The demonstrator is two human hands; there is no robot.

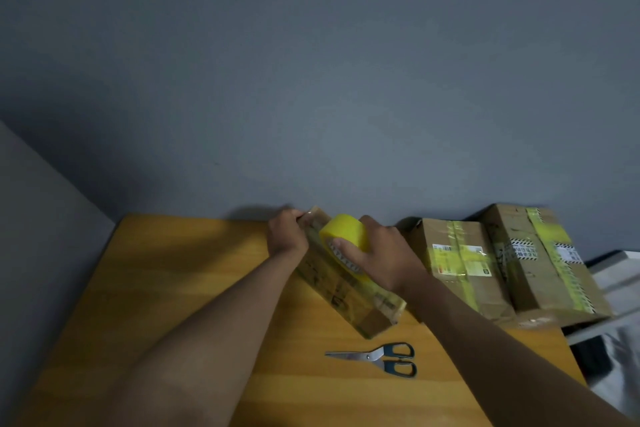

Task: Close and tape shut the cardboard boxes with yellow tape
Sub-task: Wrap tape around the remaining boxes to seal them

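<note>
A long cardboard box (pixel 346 291) lies at an angle on the wooden table (pixel 180 288), its far end near the wall. My left hand (pixel 285 232) grips that far end, fingers curled over the corner. My right hand (pixel 377 253) holds a roll of yellow tape (pixel 344 230) on top of the box, thumb against the roll's face. Yellowish tape runs along the box's top. How the tape's loose end lies under my left fingers is hidden.
Two cardboard boxes (pixel 460 263) (pixel 543 260) with yellow tape on them lie side by side at the table's right, against the wall. Scissors (pixel 384 357) lie shut on the table in front of the box. A white edge (pixel 613 263) shows beyond the table's right side.
</note>
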